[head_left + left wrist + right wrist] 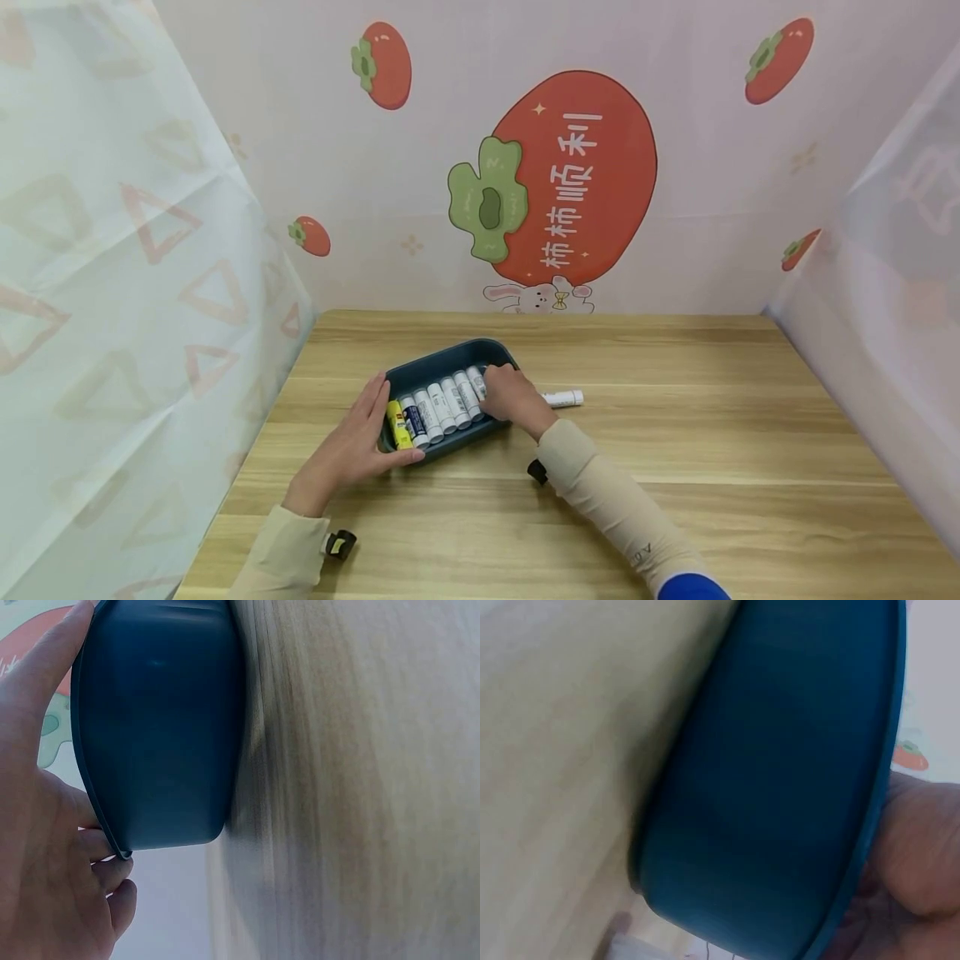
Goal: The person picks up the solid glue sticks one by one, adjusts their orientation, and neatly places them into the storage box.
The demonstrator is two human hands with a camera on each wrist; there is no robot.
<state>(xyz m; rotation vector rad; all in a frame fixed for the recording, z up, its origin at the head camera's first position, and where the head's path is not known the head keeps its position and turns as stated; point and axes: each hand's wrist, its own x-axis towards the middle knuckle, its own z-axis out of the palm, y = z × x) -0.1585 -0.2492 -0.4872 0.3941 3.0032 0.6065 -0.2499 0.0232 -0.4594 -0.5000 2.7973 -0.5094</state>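
A dark blue-green tray (450,360) lies on the table, holding a row of glue sticks: one yellow (400,425), one navy-labelled (414,422) and several white ones (441,407). My left hand (352,442) grips the tray's left end, thumb along the near rim and fingers at the far side. In the left wrist view its fingertips curl at the rim. My right hand (513,398) reaches over the right end with curled fingers, at the rightmost white glue stick (476,382). Its fingertips are hidden. Beyond that hand, another white glue stick (564,398) lies on the table, partly covered.
The wooden table (712,467) meets a back wall sheet (697,250) printed with persimmons. White sheets hang at the left (150,275) and right (885,292). Each wrist wears a small black device, one on the left (341,544) and one on the right (537,472).
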